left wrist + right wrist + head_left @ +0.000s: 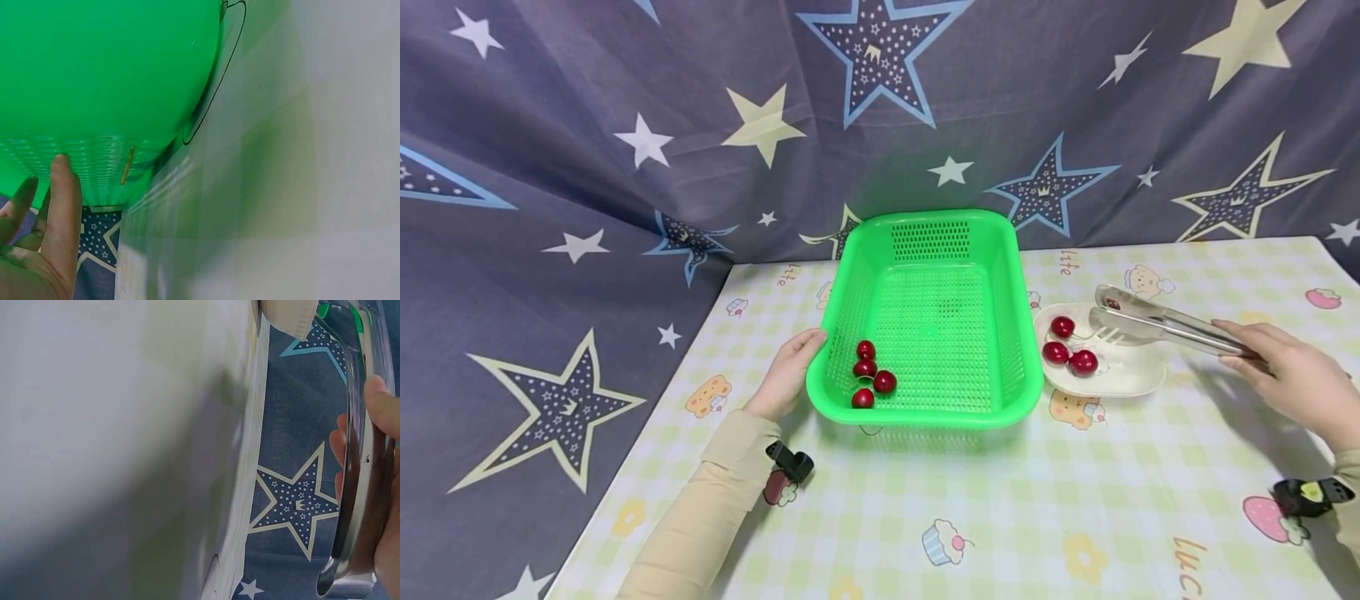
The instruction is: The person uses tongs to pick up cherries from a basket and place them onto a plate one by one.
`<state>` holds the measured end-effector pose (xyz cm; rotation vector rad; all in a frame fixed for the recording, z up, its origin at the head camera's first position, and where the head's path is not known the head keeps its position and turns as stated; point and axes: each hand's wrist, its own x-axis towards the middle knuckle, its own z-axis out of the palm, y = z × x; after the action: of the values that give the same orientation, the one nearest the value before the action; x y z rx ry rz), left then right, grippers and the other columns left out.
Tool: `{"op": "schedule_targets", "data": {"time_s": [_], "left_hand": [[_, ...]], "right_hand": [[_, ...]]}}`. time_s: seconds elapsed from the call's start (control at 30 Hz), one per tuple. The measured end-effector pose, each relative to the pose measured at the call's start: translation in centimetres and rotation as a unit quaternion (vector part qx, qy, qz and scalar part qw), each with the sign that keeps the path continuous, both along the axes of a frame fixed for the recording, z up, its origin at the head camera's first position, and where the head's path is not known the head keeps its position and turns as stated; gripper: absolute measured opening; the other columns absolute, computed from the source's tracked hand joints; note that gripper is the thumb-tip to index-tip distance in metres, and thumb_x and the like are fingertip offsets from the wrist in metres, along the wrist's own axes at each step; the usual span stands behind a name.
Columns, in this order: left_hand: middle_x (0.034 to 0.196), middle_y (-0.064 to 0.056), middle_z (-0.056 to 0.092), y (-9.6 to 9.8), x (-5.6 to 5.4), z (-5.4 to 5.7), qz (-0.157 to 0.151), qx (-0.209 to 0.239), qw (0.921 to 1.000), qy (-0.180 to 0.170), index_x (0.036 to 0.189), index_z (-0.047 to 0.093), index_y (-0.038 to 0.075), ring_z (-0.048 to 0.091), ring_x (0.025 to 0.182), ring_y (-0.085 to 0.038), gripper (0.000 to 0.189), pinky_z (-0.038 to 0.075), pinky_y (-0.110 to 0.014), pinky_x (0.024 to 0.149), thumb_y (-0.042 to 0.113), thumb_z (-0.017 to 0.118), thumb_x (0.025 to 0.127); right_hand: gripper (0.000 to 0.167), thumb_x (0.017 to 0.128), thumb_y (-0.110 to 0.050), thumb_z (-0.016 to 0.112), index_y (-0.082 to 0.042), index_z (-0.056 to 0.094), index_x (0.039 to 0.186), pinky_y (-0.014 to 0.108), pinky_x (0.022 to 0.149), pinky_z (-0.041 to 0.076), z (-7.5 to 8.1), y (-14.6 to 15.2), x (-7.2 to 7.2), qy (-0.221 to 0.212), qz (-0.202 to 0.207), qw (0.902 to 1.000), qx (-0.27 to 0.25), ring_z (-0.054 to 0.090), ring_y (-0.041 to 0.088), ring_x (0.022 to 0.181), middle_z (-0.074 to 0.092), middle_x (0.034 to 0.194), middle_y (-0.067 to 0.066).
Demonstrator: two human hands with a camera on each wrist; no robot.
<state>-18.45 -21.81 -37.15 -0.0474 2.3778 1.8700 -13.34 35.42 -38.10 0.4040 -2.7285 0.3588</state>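
My left hand (790, 375) touches the left rim of a green plastic basket (925, 415); in the left wrist view its fingers (62, 212) extend to the slotted outer wall. Several dark red cherries (884, 382) lie in the basket's near left corner. Metal tongs (1187, 329) are gripped by my right hand (1285, 375) near their closed end, pointing left with the two arms apart. Their tips hang over the right part of a white dish (1131, 382). Three cherries (1083, 363) sit in its left part. A small dark red patch shows at the upper tong tip.
A pale checked tablecloth (1015, 508) with printed cakes and flowers covers the table. Behind the table and along its left side hangs a dark blue cloth (700, 183) with stars. The dish stands close against the basket's right side.
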Motion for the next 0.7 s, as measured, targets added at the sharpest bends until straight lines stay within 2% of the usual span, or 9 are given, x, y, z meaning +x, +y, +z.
{"op": "schedule_targets", "data": {"time_s": [0.1, 0.2, 0.43, 0.7], "left_hand": [[0.107, 0.000, 0.058, 0.04, 0.03, -0.01, 0.000, 0.000, 1.0000, 0.000, 0.131, 0.048, -0.004, 0.057, 0.087, 0.002, 0.041, 0.049, -0.014, 0.079, 0.024, 0.039, 0.102], [0.109, -0.002, 0.058, 0.05, 0.03, 0.01, 0.000, -0.001, 1.0000, 0.001, 0.132, 0.047, -0.004, 0.057, 0.087, 0.003, 0.042, 0.049, -0.014, 0.079, 0.025, 0.039, 0.102], [0.104, 0.000, 0.058, 0.02, -0.03, 0.02, -0.004, 0.003, 1.0000, 0.005, 0.131, 0.047, -0.005, 0.057, 0.084, 0.003, 0.042, 0.049, -0.014, 0.078, 0.024, 0.039, 0.102], [0.119, -0.019, 0.055, 0.07, 0.10, 0.20, -0.006, -0.001, 0.9999, 0.010, 0.131, 0.046, -0.007, 0.056, 0.086, 0.003, 0.042, 0.047, -0.013, 0.081, 0.023, 0.038, 0.103]], "right_hand": [[0.040, 0.093, -0.013, 0.060, 0.005, 0.050, 0.128, 0.052, 0.063, 0.046, -0.08, 0.07, -0.01, 0.001, 0.002, 1.0000, -0.003, 0.055, 0.030, 0.071, 0.057, 0.102, 0.023], [0.039, 0.094, -0.014, 0.058, 0.005, 0.050, 0.128, 0.053, 0.063, 0.045, -0.13, 0.20, -0.01, 0.008, 0.005, 1.0000, -0.004, 0.055, 0.031, 0.071, 0.057, 0.104, 0.024], [0.039, 0.093, -0.014, 0.060, 0.004, 0.052, 0.126, 0.050, 0.063, 0.046, 0.05, 0.25, -0.05, 0.021, 0.004, 0.9998, -0.005, 0.050, 0.014, 0.068, 0.058, 0.104, 0.022], [0.044, 0.081, -0.005, 0.071, 0.003, 0.057, 0.121, 0.031, 0.053, 0.041, 0.76, 0.00, -0.09, 0.018, 0.001, 0.9998, 0.011, 0.045, 0.000, 0.062, 0.061, 0.097, 0.020]]}}
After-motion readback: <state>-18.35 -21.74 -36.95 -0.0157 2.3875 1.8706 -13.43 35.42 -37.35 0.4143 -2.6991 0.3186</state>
